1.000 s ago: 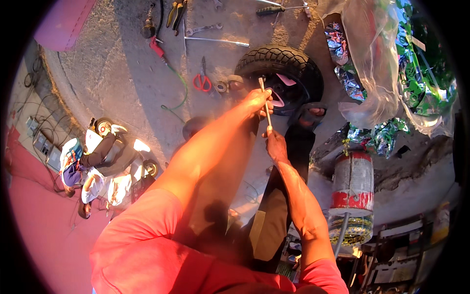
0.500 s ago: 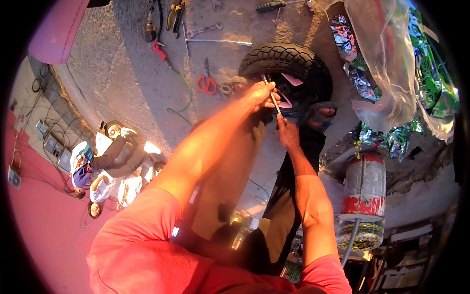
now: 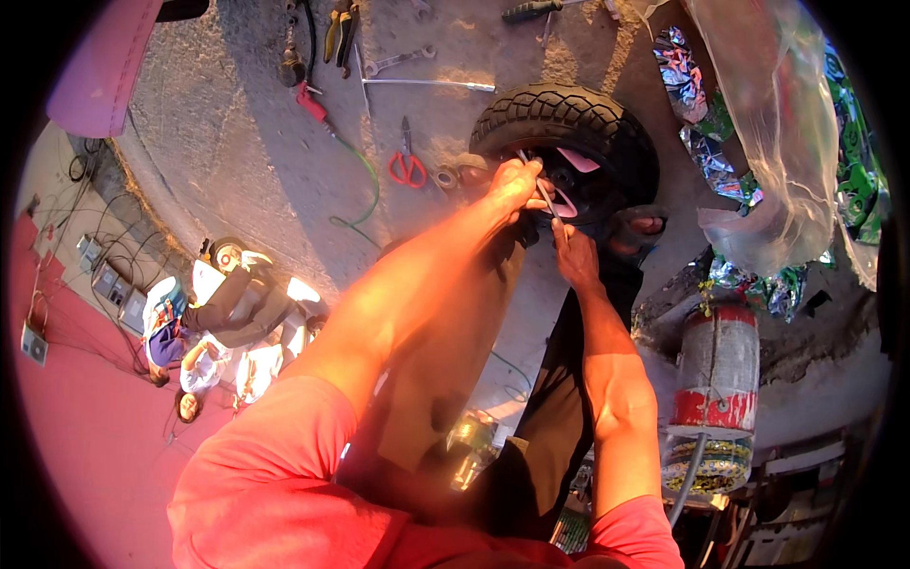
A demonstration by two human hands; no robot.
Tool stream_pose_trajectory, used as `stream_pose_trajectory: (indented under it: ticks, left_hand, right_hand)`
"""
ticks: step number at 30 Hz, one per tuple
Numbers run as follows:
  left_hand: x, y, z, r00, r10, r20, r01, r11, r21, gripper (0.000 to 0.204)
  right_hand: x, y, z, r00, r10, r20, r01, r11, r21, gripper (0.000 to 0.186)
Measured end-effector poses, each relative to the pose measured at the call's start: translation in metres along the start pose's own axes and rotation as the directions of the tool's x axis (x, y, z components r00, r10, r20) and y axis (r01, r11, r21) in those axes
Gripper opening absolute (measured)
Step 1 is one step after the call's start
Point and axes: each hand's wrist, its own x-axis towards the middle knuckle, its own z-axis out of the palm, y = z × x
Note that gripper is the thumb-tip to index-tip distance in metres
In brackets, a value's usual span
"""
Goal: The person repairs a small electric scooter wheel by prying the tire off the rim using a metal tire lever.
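A motorcycle wheel with a chunky black tyre [image 3: 559,112] lies on the ground ahead of me, partly shaded. Across its near side, at the inner edge, runs a slim metal tyre lever [image 3: 545,197]. My left hand [image 3: 518,186] is closed round the lever's upper part, against the wheel. Lower down, my right hand [image 3: 576,258] grips its near end, fingers wrapped. The lever's far tip is mostly hidden by the left hand and shadow. A pink strip [image 3: 578,159] shows inside the wheel.
Left of the wheel lie red-handled scissors [image 3: 407,169], a tape roll [image 3: 444,177], a T-shaped metal bar [image 3: 431,84], a wrench [image 3: 402,60], pliers [image 3: 339,40] and a red air nozzle [image 3: 310,100] with a green hose. Plastic sheeting [image 3: 773,152] and a red-and-grey cylinder [image 3: 718,370] stand right. People [image 3: 190,370] are at far left.
The whole scene has shifted slightly rightward in view. Both hands stay on the tyre lever at the wheel, with little visible change in their grip.
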Motion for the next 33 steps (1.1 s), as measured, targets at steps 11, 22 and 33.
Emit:
stream_pose_trajectory:
  ticks: [11, 22, 33]
  left_hand:
    - [-0.001, 0.012, -0.013, 0.997, 0.048, 0.052, -0.057, 0.982, 0.18, 0.039]
    - [-0.03, 0.031, -0.007, 0.994, 0.027, -0.103, -0.002, 0.972, 0.237, 0.036]
    - [-0.032, 0.07, -0.022, 0.988, -0.146, -0.039, 0.15, 0.914, 0.376, 0.031]
  right_hand:
    - [-0.019, -0.029, 0.002, 1.0, -0.006, -0.015, 0.006, 1.0, -0.019, 0.067]
    - [-0.088, -0.104, -0.018, 0.802, -0.176, 0.571, -0.595, -0.141, 0.791, 0.033]
    - [-0.1, -0.206, -0.031, 0.808, 0.186, 0.559, -0.513, -0.243, 0.823, 0.024]
